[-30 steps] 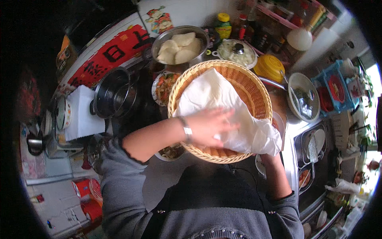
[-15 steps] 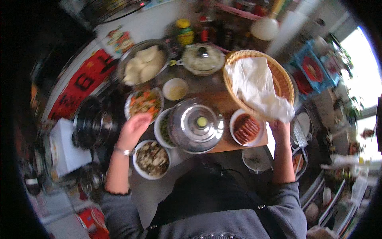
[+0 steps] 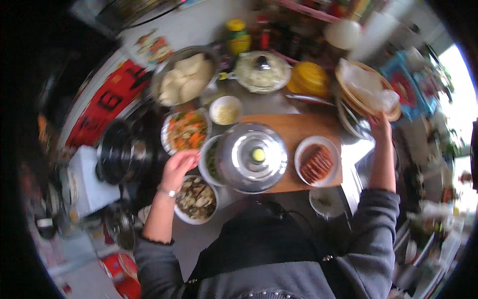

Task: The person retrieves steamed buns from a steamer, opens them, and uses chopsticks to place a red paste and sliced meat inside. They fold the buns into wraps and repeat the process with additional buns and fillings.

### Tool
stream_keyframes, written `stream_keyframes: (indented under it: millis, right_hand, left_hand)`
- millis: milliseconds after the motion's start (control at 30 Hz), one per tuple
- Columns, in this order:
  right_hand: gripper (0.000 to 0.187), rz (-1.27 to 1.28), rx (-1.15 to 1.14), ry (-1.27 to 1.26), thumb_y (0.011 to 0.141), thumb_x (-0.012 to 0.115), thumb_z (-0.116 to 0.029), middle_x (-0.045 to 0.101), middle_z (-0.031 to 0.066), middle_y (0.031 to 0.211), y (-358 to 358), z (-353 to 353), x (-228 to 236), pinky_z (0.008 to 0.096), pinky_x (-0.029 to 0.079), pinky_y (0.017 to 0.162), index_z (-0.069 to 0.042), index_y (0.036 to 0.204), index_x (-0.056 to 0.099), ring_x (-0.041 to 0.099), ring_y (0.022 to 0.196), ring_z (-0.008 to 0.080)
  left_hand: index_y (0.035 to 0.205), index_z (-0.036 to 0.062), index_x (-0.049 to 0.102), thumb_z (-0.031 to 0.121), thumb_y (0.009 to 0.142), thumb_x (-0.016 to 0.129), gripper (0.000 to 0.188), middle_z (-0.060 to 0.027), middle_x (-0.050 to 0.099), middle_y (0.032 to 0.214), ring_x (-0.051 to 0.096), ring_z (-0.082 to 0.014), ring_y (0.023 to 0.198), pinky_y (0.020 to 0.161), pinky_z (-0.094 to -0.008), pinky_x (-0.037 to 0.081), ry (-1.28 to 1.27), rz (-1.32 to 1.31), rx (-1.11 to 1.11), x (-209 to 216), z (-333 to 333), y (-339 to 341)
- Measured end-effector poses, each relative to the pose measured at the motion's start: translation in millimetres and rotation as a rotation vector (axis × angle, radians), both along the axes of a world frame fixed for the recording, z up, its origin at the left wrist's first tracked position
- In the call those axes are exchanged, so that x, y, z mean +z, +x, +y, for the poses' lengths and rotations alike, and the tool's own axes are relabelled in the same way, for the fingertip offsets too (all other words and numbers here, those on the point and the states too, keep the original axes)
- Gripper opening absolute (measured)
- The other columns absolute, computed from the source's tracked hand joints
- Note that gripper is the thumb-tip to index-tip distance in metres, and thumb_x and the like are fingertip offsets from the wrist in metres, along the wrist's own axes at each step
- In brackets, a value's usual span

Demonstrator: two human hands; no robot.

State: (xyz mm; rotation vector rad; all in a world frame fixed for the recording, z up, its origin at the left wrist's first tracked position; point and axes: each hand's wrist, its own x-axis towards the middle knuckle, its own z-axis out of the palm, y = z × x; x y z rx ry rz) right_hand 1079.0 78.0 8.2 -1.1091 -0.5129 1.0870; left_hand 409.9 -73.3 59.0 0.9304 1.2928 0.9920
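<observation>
Wicker basket (image 3: 348,92) and right hand (image 3: 381,123) have shifted farther right since the frame half a second ago, when the basket hung over the right side of the wooden chopping board (image 3: 291,130). Now the basket tilts above a pale bowl (image 3: 347,122) toward the far right corner of the worktop (image 3: 269,105); whether the two touch, I cannot tell. White cloth (image 3: 361,82) lies in the basket. At the near rim, the right hand's grip is closed on the basket. The left hand (image 3: 180,164) hangs near the worktop's left edge, between a plate of carrot mix (image 3: 186,132) and a bowl of mushroom-like pieces (image 3: 195,199). Its grip is narrow, fingers drawn together; blur hides whether anything is pinched there.

A domed metal lid (image 3: 236,167) overlaps the chopping board's left side. Just beside it, near the board's right edge, stands a white bowl (image 3: 298,164) of sliced red-brown meat (image 3: 318,162). Along the worktop's far edge, from left to right, stand a steel pan (image 3: 213,60) of pale flat pieces, a glass-lidded dish (image 3: 249,75) and a yellow bowl (image 3: 307,79).
</observation>
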Motion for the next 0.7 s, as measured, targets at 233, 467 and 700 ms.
stream_keyframes:
  millis: [233,467,700]
  right_hand:
    - [0.046,0.315,-0.308,-0.182,0.088,0.058,-0.015,0.046,0.0237,0.118,-13.4,-45.0,-17.4,0.0370,0.050,0.089,0.011,0.120,0.039,0.051,0.108,0.0326]
    - [0.054,-0.135,-0.416,-0.099,0.084,0.052,-0.005,0.049,0.0170,0.118,-37.7,-126.0,-20.1,0.0347,0.047,0.085,-0.005,0.134,0.029,0.053,0.102,0.0271]
    - [0.050,-0.516,-0.324,-0.139,0.085,0.051,-0.005,0.050,0.0089,0.114,-77.3,-184.4,-6.8,0.0317,0.045,0.084,-0.009,0.133,0.036,0.053,0.095,0.0201]
  left_hand:
    - [0.130,0.0115,0.038,0.034,0.075,0.074,0.069,-0.0205,0.036,0.129,0.042,-0.0333,0.117,0.101,-0.0415,0.035,-0.271,-0.442,0.515,-22.4,103.0,-23.0]
    - [0.131,-0.0008,0.023,0.030,0.079,0.066,0.074,-0.0266,0.038,0.124,0.044,-0.0405,0.113,0.102,-0.0571,0.030,-0.466,-0.633,0.698,-43.4,192.6,-40.7]
    - [0.102,-0.0102,0.046,0.003,0.076,0.047,0.029,-0.0271,0.052,0.102,0.052,-0.0433,0.099,0.098,-0.0621,0.032,-0.401,-0.645,0.641,-58.4,211.4,-54.5]
